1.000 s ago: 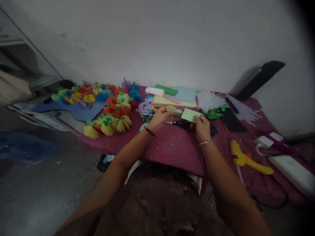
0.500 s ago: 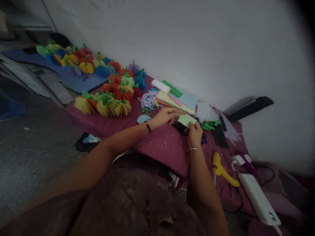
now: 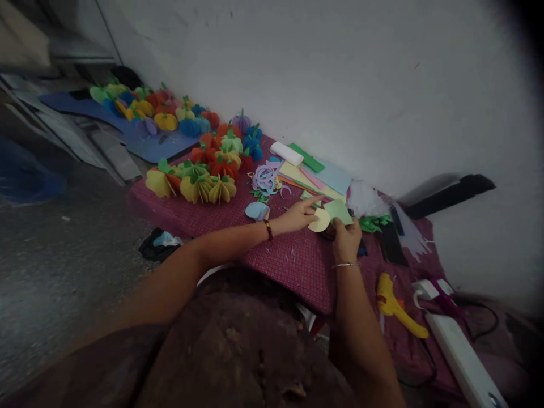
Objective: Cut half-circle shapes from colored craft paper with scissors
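Note:
My left hand point(image 3: 297, 217) pinches a pale yellow rounded paper piece point(image 3: 321, 222), with its index finger stretched out above. Just to the right, my right hand point(image 3: 347, 239) grips a light green paper square point(image 3: 339, 211) by its lower edge. The two papers sit side by side, and the yellow one seems to touch or overlap the green one's left edge. Beneath them, a dark object on the table is mostly hidden. Near my left wrist lies a light blue paper circle point(image 3: 256, 211).
Several folded paper pumpkins point(image 3: 222, 189) fill the left of the maroon cloth and a blue table point(image 3: 148, 144). Coloured paper sheets point(image 3: 335, 174) and curled purple strips point(image 3: 263, 179) lie behind my hands. A yellow glue gun point(image 3: 397, 306) and a white power strip point(image 3: 463, 357) are at right.
The pale yellow piece now shows face-on in my left hand, where only a thin edge showed earlier. My right hand has tilted the green square more upright. The whole view has shifted slightly.

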{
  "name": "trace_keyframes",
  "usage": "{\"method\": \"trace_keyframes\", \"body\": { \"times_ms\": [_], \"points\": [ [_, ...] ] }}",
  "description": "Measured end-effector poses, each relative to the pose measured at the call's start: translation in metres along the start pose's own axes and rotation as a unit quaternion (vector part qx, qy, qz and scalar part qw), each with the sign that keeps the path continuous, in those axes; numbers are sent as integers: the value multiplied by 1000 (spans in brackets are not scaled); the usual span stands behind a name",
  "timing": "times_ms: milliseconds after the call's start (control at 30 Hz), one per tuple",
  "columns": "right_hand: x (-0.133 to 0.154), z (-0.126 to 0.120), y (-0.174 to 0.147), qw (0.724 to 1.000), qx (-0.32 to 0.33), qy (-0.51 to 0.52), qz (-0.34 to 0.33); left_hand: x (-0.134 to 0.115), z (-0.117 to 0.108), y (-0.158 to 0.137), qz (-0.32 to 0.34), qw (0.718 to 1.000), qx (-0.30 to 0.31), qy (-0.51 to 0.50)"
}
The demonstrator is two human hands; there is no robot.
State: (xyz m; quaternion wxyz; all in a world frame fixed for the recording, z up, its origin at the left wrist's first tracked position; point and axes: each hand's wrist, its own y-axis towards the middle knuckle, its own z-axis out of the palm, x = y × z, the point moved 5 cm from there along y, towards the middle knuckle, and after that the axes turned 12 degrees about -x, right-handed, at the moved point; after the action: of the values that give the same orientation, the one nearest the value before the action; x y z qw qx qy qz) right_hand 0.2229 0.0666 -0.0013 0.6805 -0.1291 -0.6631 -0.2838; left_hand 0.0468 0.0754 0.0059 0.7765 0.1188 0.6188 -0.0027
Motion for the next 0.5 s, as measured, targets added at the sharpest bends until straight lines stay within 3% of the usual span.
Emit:
{"method": "trace_keyframes", "body": {
  "times_ms": [200,400,500],
  "points": [
    [1,4,-2,998,28,25,57,-3,-8,1,-23,996,-60,-54],
    [5,8,-6,995,49,45,70,-13,-21,-1,-1,992,-124,8],
    [5,10,-9,994,62,40,76,-13,-24,0,-43,991,-126,8]
  ]
}}
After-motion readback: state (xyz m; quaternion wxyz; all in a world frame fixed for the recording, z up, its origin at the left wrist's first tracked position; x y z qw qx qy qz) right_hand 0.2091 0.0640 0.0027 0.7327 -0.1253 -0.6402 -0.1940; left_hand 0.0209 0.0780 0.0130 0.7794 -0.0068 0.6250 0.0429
